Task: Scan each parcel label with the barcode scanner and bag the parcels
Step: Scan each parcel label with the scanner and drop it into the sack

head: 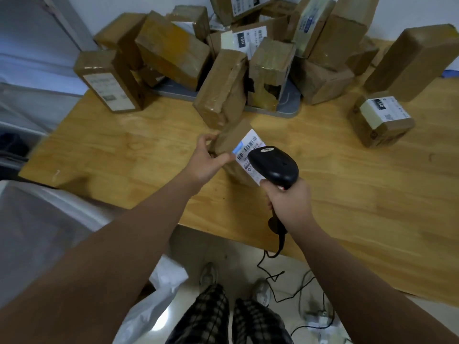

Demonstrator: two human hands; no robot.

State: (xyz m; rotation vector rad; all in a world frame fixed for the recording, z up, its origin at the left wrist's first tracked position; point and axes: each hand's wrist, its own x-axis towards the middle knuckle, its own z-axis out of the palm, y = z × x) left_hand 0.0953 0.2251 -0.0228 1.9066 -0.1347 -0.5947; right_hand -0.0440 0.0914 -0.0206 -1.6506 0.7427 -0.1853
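Brown tape-wrapped cardboard parcel [229, 141] sits over the middle of the pale wooden table [119, 150], just in front of the heap of brown parcels [173, 53]. Its long axis runs away from the person and its white barcode label [250, 147] is turned right. The left hand [208, 161] grips its left side. The right hand [290, 202], wrapped round the black barcode scanner [275, 166], aims the nose left, just beside the label.

The left hand [207, 161] grips a brown parcel [232, 142] while the right hand [289, 203] aims the barcode scanner [274, 166] at its label [249, 151].
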